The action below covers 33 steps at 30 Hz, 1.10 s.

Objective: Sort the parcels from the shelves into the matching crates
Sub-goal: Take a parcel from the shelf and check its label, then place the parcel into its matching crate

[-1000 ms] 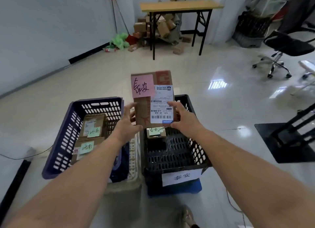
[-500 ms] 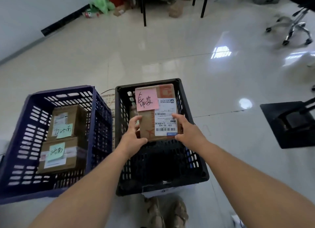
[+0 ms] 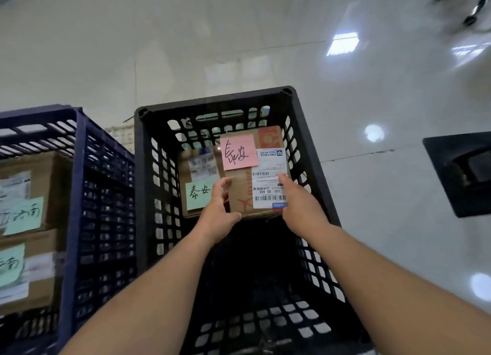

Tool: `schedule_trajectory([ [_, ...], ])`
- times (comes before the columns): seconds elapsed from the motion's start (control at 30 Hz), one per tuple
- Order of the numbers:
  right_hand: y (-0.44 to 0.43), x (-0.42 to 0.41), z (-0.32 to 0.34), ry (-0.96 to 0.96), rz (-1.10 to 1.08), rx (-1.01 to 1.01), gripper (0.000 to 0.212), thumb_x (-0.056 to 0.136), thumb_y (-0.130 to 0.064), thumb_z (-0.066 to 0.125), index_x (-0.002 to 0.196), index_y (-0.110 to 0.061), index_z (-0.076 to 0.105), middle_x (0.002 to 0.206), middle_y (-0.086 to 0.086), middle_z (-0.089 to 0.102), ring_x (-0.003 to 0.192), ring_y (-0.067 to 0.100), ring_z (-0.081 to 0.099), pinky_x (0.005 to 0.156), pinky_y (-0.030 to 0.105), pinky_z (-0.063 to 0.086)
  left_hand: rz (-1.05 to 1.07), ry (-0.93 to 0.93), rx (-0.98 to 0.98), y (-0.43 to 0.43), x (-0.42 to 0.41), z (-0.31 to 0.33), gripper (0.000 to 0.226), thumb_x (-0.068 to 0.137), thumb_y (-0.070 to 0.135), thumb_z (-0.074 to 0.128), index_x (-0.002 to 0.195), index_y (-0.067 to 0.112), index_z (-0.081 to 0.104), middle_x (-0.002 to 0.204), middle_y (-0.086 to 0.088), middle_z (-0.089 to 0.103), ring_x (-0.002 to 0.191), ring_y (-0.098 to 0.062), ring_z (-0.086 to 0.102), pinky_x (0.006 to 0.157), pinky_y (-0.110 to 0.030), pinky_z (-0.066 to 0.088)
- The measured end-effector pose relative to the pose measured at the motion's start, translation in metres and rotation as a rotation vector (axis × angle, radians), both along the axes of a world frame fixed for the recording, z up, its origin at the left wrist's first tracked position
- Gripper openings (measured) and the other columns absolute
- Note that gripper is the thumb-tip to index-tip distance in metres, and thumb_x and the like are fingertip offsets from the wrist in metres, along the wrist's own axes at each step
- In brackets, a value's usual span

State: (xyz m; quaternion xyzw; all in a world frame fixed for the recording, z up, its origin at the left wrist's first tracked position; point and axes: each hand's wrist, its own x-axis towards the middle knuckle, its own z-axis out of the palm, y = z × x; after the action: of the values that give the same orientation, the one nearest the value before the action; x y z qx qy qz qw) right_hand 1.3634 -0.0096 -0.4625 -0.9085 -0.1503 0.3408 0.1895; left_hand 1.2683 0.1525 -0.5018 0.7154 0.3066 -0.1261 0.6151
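Both hands hold a brown cardboard parcel (image 3: 247, 192) with a pink handwritten note and a white shipping label, low inside the black crate (image 3: 313, 153). My left hand (image 3: 219, 211) grips its left near edge. My right hand (image 3: 300, 206) grips the right near edge over the label. A second parcel (image 3: 198, 174) with a green note lies in the crate just to the left, partly hidden by the held one.
A blue crate (image 3: 79, 195) stands beside the black one on the left, holding two cardboard parcels (image 3: 26, 195) with green notes. Glossy white floor lies beyond. A black base plate (image 3: 459, 171) sits on the floor at right, chair casters at top right.
The parcel went from held up above the crates down into the black crate. My head tilted down and closer, so the crates fill the view.
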Motion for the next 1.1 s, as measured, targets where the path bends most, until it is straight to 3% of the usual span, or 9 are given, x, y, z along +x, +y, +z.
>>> schedule_trajectory([
  [0.1, 0.010, 0.009, -0.017, -0.012, -0.002, 0.001, 0.076, 0.089, 0.003, 0.044, 0.152, -0.028, 0.016, 0.138, 0.008, 0.041, 0.119, 0.025, 0.049, 0.100, 0.036, 0.044, 0.000, 0.015, 0.023, 0.005, 0.009, -0.019, 0.083, 0.080, -0.008, 0.062, 0.132, 0.045, 0.025, 0.141, 0.001, 0.042, 0.127, -0.020, 0.048, 0.101, -0.041, 0.048],
  [0.23, 0.018, 0.021, -0.043, -0.013, -0.031, -0.058, 0.077, 0.090, -0.002, 0.042, 0.152, -0.034, 0.011, 0.144, 0.002, 0.034, 0.119, 0.024, 0.048, 0.098, 0.037, 0.044, -0.018, 0.050, 0.061, 0.009, 0.022, -0.039, 0.085, 0.083, -0.002, 0.062, 0.137, 0.050, 0.021, 0.146, 0.004, 0.040, 0.113, -0.020, 0.058, 0.096, -0.044, 0.051],
  [0.37, 0.022, 0.025, -0.071, -0.050, -0.070, -0.082, 0.064, 0.097, -0.010, 0.039, 0.151, -0.034, 0.015, 0.143, 0.004, 0.037, 0.122, 0.028, 0.045, 0.101, 0.040, 0.041, -0.101, 0.096, 0.202, 0.010, 0.029, -0.058, 0.084, 0.087, 0.004, 0.063, 0.148, 0.039, 0.018, 0.132, 0.012, 0.045, 0.115, -0.011, 0.049, 0.096, -0.024, 0.042],
  [0.5, 0.027, 0.025, -0.102, -0.087, -0.017, -0.111, 0.073, 0.092, -0.004, 0.046, 0.153, -0.028, 0.013, 0.149, 0.012, 0.026, 0.132, 0.032, 0.036, 0.106, 0.041, 0.039, -0.213, 0.128, 0.432, 0.012, 0.032, -0.070, 0.083, 0.086, 0.011, 0.065, 0.151, 0.029, 0.016, 0.142, -0.004, 0.039, 0.132, -0.022, 0.038, 0.110, -0.032, 0.032],
  [0.67, 0.030, 0.023, -0.116, -0.108, 0.025, -0.182, 0.083, 0.089, -0.002, 0.049, 0.153, -0.030, 0.005, 0.157, 0.012, 0.007, 0.139, 0.034, 0.025, 0.107, 0.045, 0.038, -0.264, 0.185, 0.479, 0.006, 0.039, -0.073, 0.083, 0.088, 0.010, 0.060, 0.152, 0.022, 0.010, 0.145, -0.009, 0.023, 0.134, -0.025, 0.033, 0.109, -0.033, 0.029],
  [0.87, 0.040, 0.006, -0.072, -0.101, 0.052, -0.283, 0.081, 0.087, -0.006, 0.059, 0.151, -0.024, 0.013, 0.155, 0.010, 0.005, 0.137, 0.032, 0.023, 0.101, 0.043, 0.041, -0.276, 0.210, 0.393, 0.004, 0.021, -0.039, 0.089, 0.086, 0.010, 0.062, 0.153, 0.022, 0.005, 0.150, -0.009, 0.019, 0.139, -0.024, 0.028, 0.114, -0.032, 0.024],
  [1.0, 0.042, -0.010, -0.021, -0.222, 0.183, -0.224, 0.055, 0.087, -0.014, 0.056, 0.138, -0.015, 0.036, 0.147, 0.010, 0.024, 0.127, 0.030, 0.033, 0.095, 0.039, 0.041, -0.243, 0.169, 0.480, 0.004, -0.002, 0.007, 0.076, 0.092, 0.025, 0.059, 0.152, 0.017, 0.013, 0.154, -0.004, 0.019, 0.142, -0.020, 0.021, 0.114, -0.032, 0.021],
  [1.1, 0.044, -0.022, 0.021, -0.306, 0.260, -0.179, 0.043, 0.093, -0.022, 0.049, 0.134, -0.013, 0.042, 0.141, 0.008, 0.033, 0.126, 0.027, 0.036, 0.095, 0.037, 0.040, -0.226, 0.175, 0.561, 0.003, -0.022, 0.045, 0.072, 0.095, 0.040, 0.051, 0.152, 0.017, 0.013, 0.158, -0.002, 0.013, 0.145, -0.018, 0.013, 0.117, -0.033, 0.017],
])
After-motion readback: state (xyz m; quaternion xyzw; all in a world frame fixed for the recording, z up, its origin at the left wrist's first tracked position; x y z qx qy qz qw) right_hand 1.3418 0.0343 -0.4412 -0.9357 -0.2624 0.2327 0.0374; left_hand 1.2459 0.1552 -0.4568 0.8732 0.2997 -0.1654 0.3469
